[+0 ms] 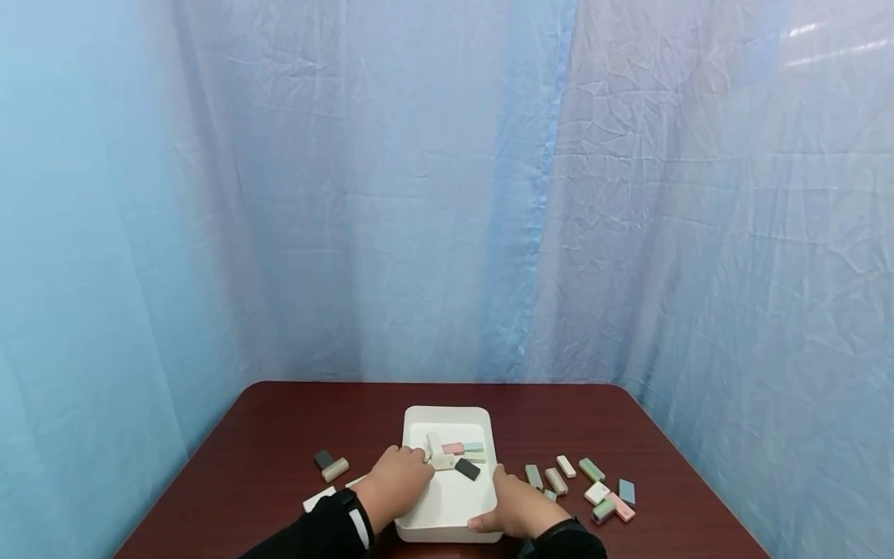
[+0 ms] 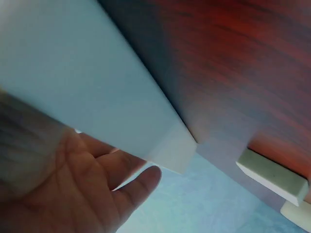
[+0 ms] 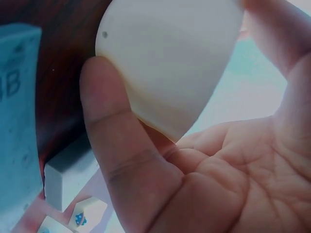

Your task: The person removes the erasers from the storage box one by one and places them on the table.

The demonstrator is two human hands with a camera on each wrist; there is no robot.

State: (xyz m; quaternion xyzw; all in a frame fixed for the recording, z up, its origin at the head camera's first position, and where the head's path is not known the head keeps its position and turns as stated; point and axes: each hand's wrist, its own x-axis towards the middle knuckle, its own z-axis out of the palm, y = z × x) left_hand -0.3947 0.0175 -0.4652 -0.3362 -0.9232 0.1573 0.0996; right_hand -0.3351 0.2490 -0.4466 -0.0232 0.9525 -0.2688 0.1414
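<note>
On wood-grained table (image 1: 321,419) | hands (image 1: 400,483) (image 1: 522,506) on smooth, round-cornered tray (image 1: 447,535) | oblong blocks (image 1: 467,469) inside

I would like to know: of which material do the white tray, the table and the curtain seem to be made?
White tray: probably plastic, smooth and satin, judging by its rounded corners. Table: wood or wood-look laminate, seemingly smooth, with reddish-brown streaked grain; the look leaves it open. Curtain: thin fabric, perhaps synthetic, slightly shiny, with creases and soft folds.

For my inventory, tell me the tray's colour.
White; the tray shows best in the head view.
</note>
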